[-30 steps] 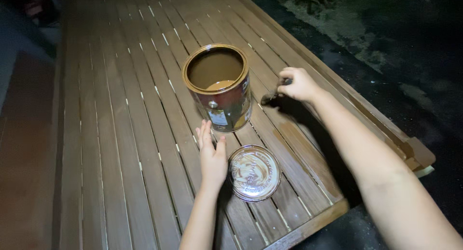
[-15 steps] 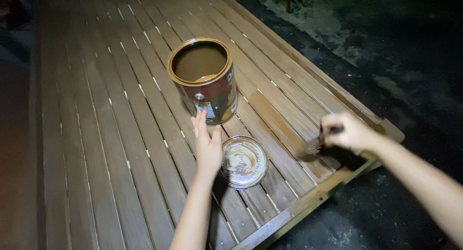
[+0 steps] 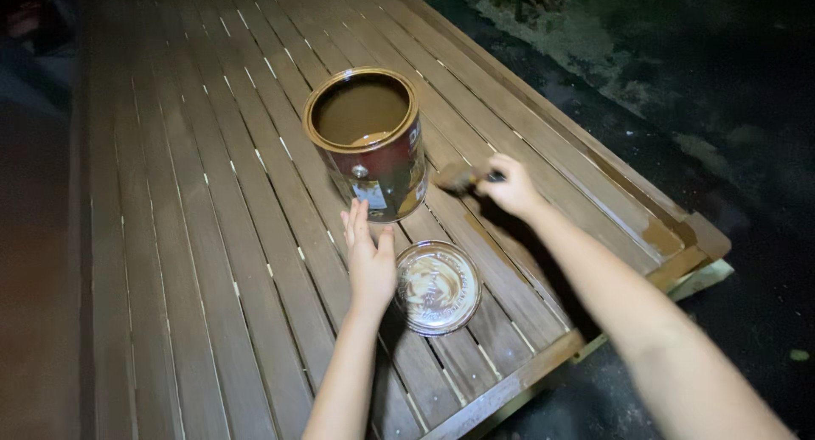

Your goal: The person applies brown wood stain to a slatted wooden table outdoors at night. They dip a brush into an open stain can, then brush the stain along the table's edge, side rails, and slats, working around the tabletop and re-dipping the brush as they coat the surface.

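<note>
An open can of brown stain (image 3: 369, 143) stands upright on a slatted wooden table top (image 3: 212, 236). Its round metal lid (image 3: 436, 287) lies flat beside it, inner side up. My left hand (image 3: 368, 262) rests flat on the slats between can and lid, fingers together and pointing at the can, holding nothing. My right hand (image 3: 511, 185) grips a paintbrush (image 3: 458, 177) whose bristles press on a slat just right of the can.
The table's right edge and near corner (image 3: 679, 236) show darker wet stain. Beyond the edge lies dark ground with a pale patch (image 3: 577, 41). To the left the slats run on into shadow.
My right hand has drawn the brush from the near right corner of the table back up along the slat toward the can. My left hand stays flat by the lid.
</note>
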